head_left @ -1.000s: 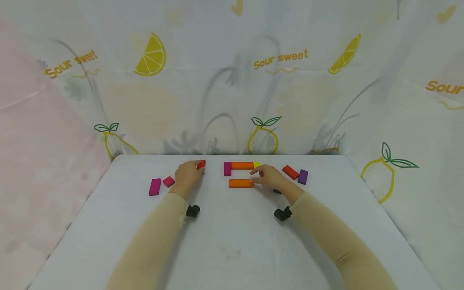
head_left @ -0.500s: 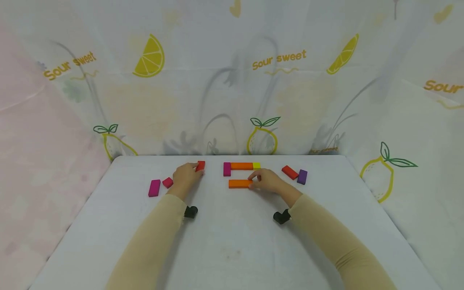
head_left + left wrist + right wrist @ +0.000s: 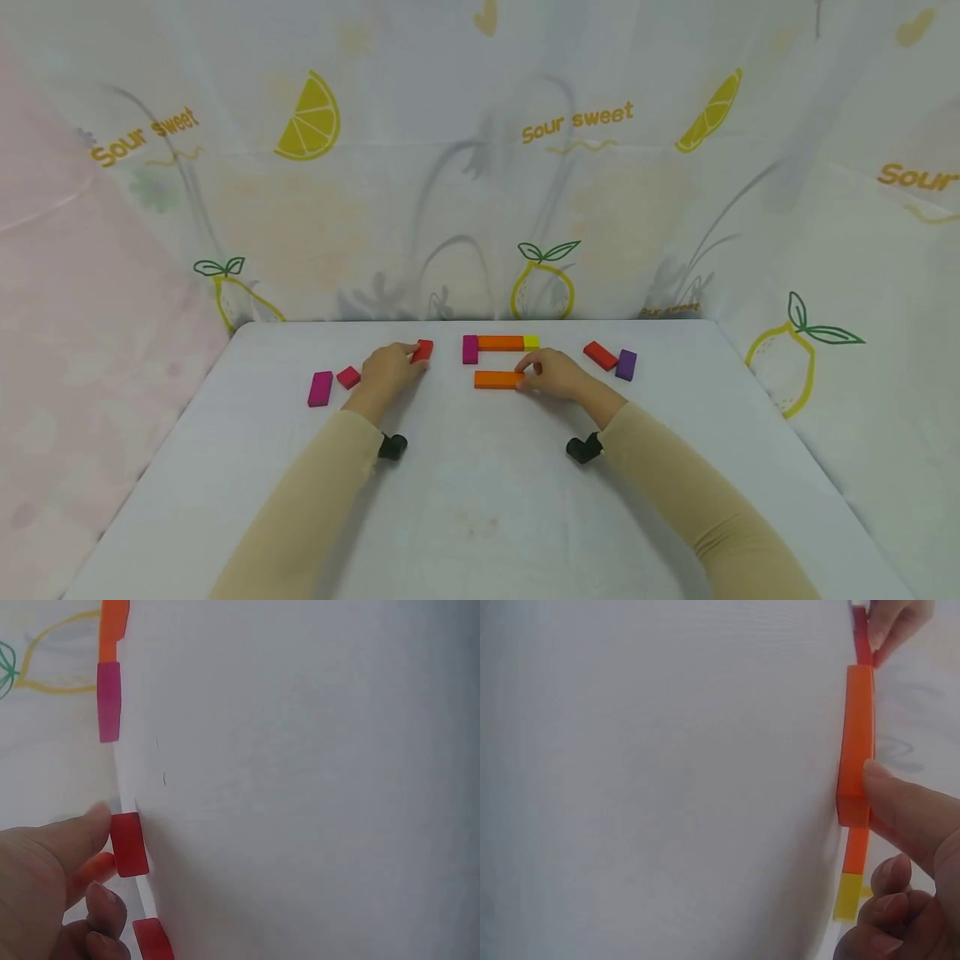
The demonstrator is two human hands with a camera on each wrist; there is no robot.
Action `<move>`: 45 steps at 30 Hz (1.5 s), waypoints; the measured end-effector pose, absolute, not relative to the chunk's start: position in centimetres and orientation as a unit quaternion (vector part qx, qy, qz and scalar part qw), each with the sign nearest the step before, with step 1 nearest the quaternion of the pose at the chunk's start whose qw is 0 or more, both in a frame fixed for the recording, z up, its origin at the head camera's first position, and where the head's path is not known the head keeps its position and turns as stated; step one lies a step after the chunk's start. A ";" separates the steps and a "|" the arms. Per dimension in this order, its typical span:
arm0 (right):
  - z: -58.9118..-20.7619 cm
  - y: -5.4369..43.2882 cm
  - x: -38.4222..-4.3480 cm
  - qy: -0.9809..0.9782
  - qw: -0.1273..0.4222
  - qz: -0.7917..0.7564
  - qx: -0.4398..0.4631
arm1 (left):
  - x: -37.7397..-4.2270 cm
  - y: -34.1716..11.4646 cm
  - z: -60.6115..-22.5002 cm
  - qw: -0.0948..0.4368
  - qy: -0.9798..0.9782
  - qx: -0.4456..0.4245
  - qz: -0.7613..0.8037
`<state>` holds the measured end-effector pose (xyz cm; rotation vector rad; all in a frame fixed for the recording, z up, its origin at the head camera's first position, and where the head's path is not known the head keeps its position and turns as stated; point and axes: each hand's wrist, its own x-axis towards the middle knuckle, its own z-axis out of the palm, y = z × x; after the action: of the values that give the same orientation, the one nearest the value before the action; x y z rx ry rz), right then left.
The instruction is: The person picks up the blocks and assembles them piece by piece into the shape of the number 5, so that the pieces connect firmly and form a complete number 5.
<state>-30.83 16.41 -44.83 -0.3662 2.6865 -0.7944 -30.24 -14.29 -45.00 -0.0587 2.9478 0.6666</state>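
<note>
My left hand (image 3: 388,372) pinches a small red block (image 3: 423,351) between thumb and finger, toward the back of the white table. The left wrist view shows this red block (image 3: 130,844) at the fingertips, with another red block (image 3: 154,940) below it. To the right, my right hand (image 3: 553,373) pinches the right end of a long orange block (image 3: 495,380). Just behind that block lies a row: a magenta block (image 3: 470,349), a second long orange block (image 3: 501,342) and a yellow block (image 3: 531,342). In the right wrist view, the thumb (image 3: 900,799) presses the orange block's side.
Left of my left hand lie a magenta block (image 3: 320,388) and a pinkish-red block (image 3: 348,377). Beyond my right hand are a red block (image 3: 601,356) and a purple block (image 3: 626,365). A lemon-print cloth (image 3: 420,208) hangs behind the table (image 3: 480,492).
My left hand has shifted the red block a little to the right and toward me. My right hand has settled slightly lower at the orange block's end, and that block stays in place.
</note>
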 end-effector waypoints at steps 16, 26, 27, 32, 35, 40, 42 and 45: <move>-44.6 17.0 -30.5 0.936 0.163 -0.286 -0.126 | -28.4 -11.6 -45.5 0.059 0.979 0.032 0.195; -44.8 16.9 -30.5 0.933 0.177 -0.289 -0.122 | -27.8 -11.0 -45.7 0.061 0.976 0.037 0.207; -44.8 16.9 -30.5 0.933 0.176 -0.289 -0.123 | -27.8 -11.0 -45.7 0.058 0.975 0.037 0.210; -44.5 16.8 -30.5 0.931 0.174 -0.290 -0.135 | -28.3 -11.2 -45.3 0.058 0.972 0.030 0.225; -44.4 16.9 -30.5 0.931 0.173 -0.290 -0.138 | -28.7 -11.5 -45.0 0.081 0.967 0.037 0.238; -44.4 16.9 -30.5 0.932 0.176 -0.287 -0.134 | -29.3 -12.1 -44.7 0.130 0.955 0.058 0.261; -44.4 16.9 -30.6 0.932 0.177 -0.288 -0.134 | -29.5 -12.4 -44.7 0.142 0.951 0.069 0.264; -44.4 16.9 -30.7 0.931 0.178 -0.287 -0.136 | -29.9 -12.9 -44.8 0.152 0.949 0.081 0.264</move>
<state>-30.65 16.95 -44.44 -0.3843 2.6340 -0.8112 -29.85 -12.95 -44.80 0.2337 2.7224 0.7588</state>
